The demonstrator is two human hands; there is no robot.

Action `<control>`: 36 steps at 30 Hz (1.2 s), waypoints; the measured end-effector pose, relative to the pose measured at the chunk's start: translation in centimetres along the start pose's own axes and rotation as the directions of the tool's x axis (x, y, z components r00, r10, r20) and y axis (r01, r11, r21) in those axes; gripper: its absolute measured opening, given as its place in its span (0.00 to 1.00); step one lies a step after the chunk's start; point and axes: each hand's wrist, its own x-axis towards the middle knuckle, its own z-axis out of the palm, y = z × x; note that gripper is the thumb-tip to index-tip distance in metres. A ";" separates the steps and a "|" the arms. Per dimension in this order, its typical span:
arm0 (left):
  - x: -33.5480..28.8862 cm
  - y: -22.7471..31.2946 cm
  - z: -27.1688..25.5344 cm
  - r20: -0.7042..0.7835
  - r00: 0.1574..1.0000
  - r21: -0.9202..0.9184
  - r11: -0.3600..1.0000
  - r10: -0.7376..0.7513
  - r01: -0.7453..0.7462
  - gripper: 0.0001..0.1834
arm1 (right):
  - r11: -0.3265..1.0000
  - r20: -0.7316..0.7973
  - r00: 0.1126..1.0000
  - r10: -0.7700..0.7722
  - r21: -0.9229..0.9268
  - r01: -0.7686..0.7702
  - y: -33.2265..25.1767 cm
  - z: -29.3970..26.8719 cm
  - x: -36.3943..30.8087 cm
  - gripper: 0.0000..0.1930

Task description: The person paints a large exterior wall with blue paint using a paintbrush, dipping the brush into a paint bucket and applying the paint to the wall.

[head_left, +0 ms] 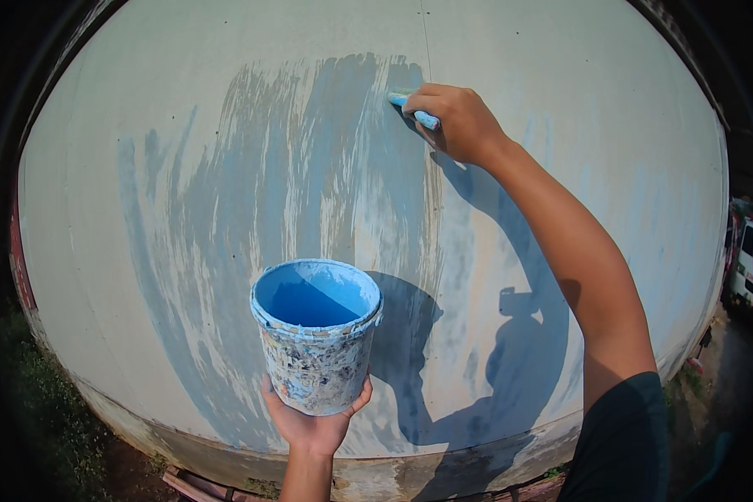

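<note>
My left hand (316, 425) carries a paint bucket (314, 368) from below, its palm and fingers wrapped around the base. The bucket's outside is spattered with dried paint, and blue paint coats the inside. Higher up and to the right, my right hand (453, 121) is closed around the blue-stained handle of a paintbrush (427, 120). The brush head touches or nearly touches the pale wall (560, 75); its bristles are mostly hidden. Streaky grey-blue paint (335, 125) covers the wall's middle, left of and below the brush.
A vertical panel seam (427, 50) runs near the brush. My shadow (510, 351) falls across the wall's lower right. Along the bottom lies a rough base ledge (376, 477). Weeds (58, 402) grow at the lower left, and a white vehicle (745, 263) stands at the far right.
</note>
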 end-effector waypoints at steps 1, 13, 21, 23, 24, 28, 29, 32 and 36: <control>-0.2 0.1 -0.2 0.002 1.000 -0.002 1.000 0.012 -0.012 0.51 | 0.997 0.089 0.993 -0.072 -0.029 0.075 -2.0 1.1 -1.7 0.19; 0.2 0.2 -0.1 0.023 0.998 0.047 0.997 0.064 -0.065 0.54 | 0.876 0.239 0.969 -0.063 0.479 -0.061 -4.5 1.8 -4.9 0.09; 0.1 1.1 -0.6 -0.004 0.997 0.130 0.989 0.078 -0.077 0.53 | 0.966 0.134 0.957 -0.257 0.011 0.258 -5.8 7.5 -10.9 0.13; 0.0 1.1 -1.0 -0.019 0.997 0.155 0.985 0.077 -0.074 0.54 | 0.956 0.182 0.941 -0.287 0.113 0.270 -8.9 7.9 -15.3 0.15; -0.2 1.0 -1.0 -0.036 0.996 0.146 0.987 0.077 -0.071 0.54 | 0.955 0.195 0.937 -0.289 0.126 0.268 -10.2 7.6 -16.9 0.15; 0.0 0.9 -0.5 -0.043 0.999 0.045 0.999 0.022 -0.020 0.55 | 0.838 0.502 0.829 -0.248 0.540 -0.077 -11.5 6.7 -17.8 0.12; 0.0 0.8 -0.4 -0.014 1.000 -0.008 1.000 -0.011 0.011 0.55 | 0.719 0.558 0.803 -0.209 0.645 -0.261 -11.1 6.4 -17.2 0.12; 0.2 0.6 -0.5 -0.024 0.999 -0.026 0.999 -0.030 0.029 0.56 | 0.781 0.516 0.850 -0.104 0.571 -0.251 -7.3 6.3 -13.3 0.12; 0.7 0.3 -1.2 -0.046 0.998 -0.062 0.998 -0.033 0.030 0.56 | 0.962 0.127 0.975 -0.184 0.225 0.152 -4.1 5.6 -6.4 0.12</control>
